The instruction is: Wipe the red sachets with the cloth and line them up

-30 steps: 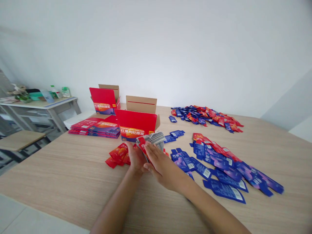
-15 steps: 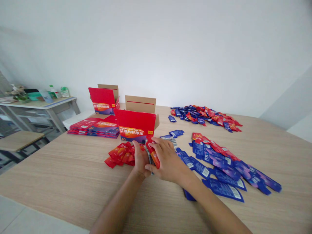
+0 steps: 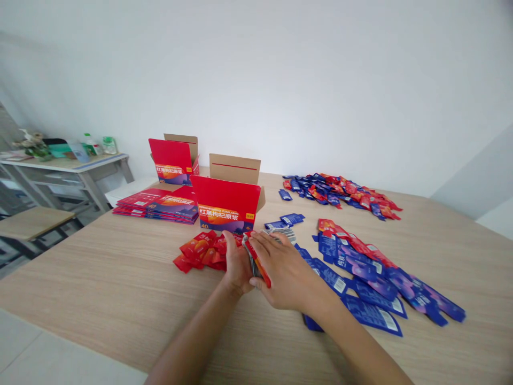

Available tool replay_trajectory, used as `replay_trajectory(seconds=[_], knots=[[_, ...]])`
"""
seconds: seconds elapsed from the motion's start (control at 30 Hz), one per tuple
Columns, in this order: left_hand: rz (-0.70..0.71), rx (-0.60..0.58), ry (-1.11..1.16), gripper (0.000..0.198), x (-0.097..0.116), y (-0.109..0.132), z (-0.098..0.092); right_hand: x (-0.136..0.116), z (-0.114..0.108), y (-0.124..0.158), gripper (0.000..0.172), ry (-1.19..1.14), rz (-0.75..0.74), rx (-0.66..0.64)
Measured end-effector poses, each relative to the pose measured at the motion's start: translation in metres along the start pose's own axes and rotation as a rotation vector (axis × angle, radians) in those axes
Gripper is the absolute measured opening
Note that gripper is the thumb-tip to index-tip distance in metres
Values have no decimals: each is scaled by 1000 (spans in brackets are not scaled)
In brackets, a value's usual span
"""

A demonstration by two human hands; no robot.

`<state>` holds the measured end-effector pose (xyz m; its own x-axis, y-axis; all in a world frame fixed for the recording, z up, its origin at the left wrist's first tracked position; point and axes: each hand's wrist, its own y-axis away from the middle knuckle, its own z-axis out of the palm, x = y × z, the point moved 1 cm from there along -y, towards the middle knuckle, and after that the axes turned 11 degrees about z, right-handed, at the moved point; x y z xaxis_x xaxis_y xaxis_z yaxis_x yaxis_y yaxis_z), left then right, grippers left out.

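Between my two hands is a red packet (image 3: 258,260) with grey, silvery layers along its left edge; I cannot tell whether it is one packet or several. My left hand (image 3: 238,264) is closed on it from the left, thumb pointing up. From the right, my right hand (image 3: 280,270) lies over its top, fingers together, thumb on the near end. A pile of red packets (image 3: 200,250) lies beside my left hand. Just beyond my right hand are grey striped pieces (image 3: 286,234), partly covered. An upright red carton (image 3: 224,200) with raised flaps stands behind my hands.
A second open carton (image 3: 170,158) and a stack of flat red cartons (image 3: 160,204) are at the left. Flat blue sleeves (image 3: 372,313) and red sleeves (image 3: 356,241) spread to the right. Blue and red packets (image 3: 340,192) are heaped farther back, near the wall.
The red packet has tilted and now sits lower under my right hand, with more of its grey edge showing. Both hands have shifted slightly right. The view has moved a little.
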<state>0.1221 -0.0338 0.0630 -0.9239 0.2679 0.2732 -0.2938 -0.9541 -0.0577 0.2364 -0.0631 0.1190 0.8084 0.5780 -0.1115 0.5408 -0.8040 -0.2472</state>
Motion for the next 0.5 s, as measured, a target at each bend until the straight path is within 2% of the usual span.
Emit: replay_trajectory(seconds=[0.2,0.37,0.5], knots=[[9,26,9,105,4,1,3,-7,-10,7,71,-9,-2,-25],[50,48,6,106,12,-5,3,-10,-4,12,67,-6,7,-79],[95,39,-16,102,13,-8,-3,-12,-1,15,70,27,9,-61]])
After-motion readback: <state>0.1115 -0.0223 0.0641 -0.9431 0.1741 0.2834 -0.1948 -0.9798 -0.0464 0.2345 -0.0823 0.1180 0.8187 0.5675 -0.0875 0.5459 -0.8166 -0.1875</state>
